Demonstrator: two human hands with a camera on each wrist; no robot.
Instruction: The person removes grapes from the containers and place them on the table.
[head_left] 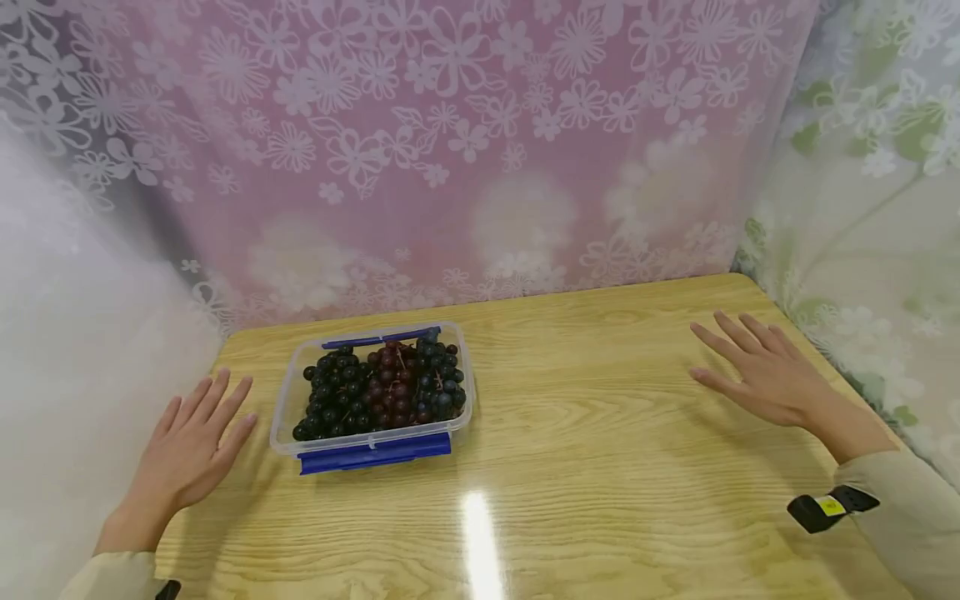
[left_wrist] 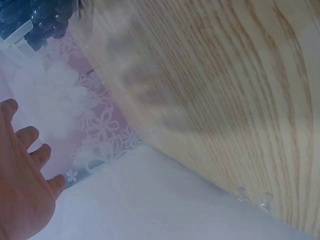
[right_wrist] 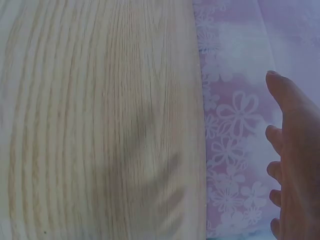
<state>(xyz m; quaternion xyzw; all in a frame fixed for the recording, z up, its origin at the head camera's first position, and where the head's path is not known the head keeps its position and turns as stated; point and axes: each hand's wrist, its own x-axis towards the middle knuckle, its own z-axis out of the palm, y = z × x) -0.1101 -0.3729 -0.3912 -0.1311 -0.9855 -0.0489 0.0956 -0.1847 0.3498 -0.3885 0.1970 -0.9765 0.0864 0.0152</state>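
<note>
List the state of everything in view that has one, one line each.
Left hand: fingers extended, holding nothing.
Right hand: fingers spread, holding nothing.
Container: uncovered, upright, holding grapes.
Front blue flap: sticking outward, unfastened.
Grapes: bunched, some dark, some reddish.
Table: reflecting a light streak.
Pink curtain: hanging behind the table.
Right wristband: worn at the sleeve.

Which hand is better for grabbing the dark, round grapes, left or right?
Probably the left hand: it's empty and close beside the clear, blue-clipped, rectangular plastic box holding the grapes. The right hand, also empty, is farther away.
</note>
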